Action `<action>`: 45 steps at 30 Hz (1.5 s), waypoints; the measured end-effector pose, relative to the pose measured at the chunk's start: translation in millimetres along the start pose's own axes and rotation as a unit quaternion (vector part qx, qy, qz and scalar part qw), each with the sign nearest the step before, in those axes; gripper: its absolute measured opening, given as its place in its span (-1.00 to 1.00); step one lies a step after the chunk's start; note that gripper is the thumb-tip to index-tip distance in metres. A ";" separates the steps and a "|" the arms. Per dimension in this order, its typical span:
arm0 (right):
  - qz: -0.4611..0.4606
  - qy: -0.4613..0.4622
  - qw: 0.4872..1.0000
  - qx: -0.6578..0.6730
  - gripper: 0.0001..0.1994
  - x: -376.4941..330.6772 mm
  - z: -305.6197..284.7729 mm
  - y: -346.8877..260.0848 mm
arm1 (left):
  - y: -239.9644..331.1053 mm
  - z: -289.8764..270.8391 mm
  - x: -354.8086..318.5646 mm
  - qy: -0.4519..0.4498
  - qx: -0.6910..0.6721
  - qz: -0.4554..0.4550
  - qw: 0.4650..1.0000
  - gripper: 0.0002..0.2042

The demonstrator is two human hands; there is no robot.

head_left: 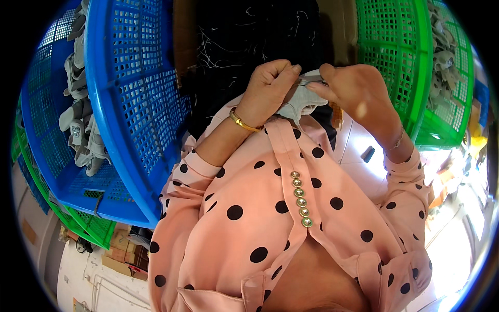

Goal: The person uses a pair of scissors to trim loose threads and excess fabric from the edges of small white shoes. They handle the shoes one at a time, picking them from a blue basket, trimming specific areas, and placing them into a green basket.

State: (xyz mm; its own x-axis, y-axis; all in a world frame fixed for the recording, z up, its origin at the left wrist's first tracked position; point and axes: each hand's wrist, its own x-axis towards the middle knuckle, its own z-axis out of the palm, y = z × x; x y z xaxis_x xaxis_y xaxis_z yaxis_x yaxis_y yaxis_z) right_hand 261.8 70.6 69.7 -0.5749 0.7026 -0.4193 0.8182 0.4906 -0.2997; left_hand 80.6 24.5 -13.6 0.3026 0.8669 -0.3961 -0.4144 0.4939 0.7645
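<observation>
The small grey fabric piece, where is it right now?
In the head view the grey fabric piece sits top centre, pinched between the left hand and right hand, with the blue basket left and green basket right.

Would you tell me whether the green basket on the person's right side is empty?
No, the green basket holds a pile of small grey pieces along its far side, beyond the right hand.

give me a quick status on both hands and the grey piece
Left hand and right hand both shut on the grey fabric piece, held at chest. Blue basket left, green basket right. Nothing blocking.
</observation>
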 end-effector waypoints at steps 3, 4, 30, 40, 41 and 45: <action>-0.065 0.028 0.995 -0.066 -0.63 3.7 3.2 2.9 | -2.3 0.8 -0.7 -0.010 0.022 0.021 0.999 -0.63; -0.090 0.043 0.992 -0.083 -0.63 5.9 4.4 4.6 | -2.7 0.9 -1.2 -0.014 0.031 0.030 0.999 -0.62; 0.067 0.041 0.892 0.446 -0.78 -51.1 51.4 -14.6 | 35.2 -17.8 -27.3 -0.131 0.546 0.297 0.772 -0.51; -0.031 0.143 0.934 0.326 -0.83 -12.4 -35.0 1.4 | 68.8 -6.9 -2.0 -0.093 0.534 0.399 0.740 -0.77; -0.038 0.169 0.930 0.325 -0.82 -7.4 -31.0 2.5 | 68.3 -2.0 -9.9 -0.044 0.514 0.358 0.779 -0.85; 0.008 0.138 0.848 0.511 -0.72 11.6 -12.5 -4.8 | 55.2 -7.0 -29.0 -0.001 0.408 0.244 0.880 -0.81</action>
State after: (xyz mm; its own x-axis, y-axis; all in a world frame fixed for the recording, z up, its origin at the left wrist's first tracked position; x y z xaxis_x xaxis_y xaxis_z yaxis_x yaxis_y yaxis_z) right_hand 251.3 82.9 76.9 -0.4250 0.8680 -0.2569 0.3131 -0.1253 -0.9414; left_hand 42.9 27.0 36.5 0.2621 0.9617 0.0801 0.2588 -0.1501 0.9542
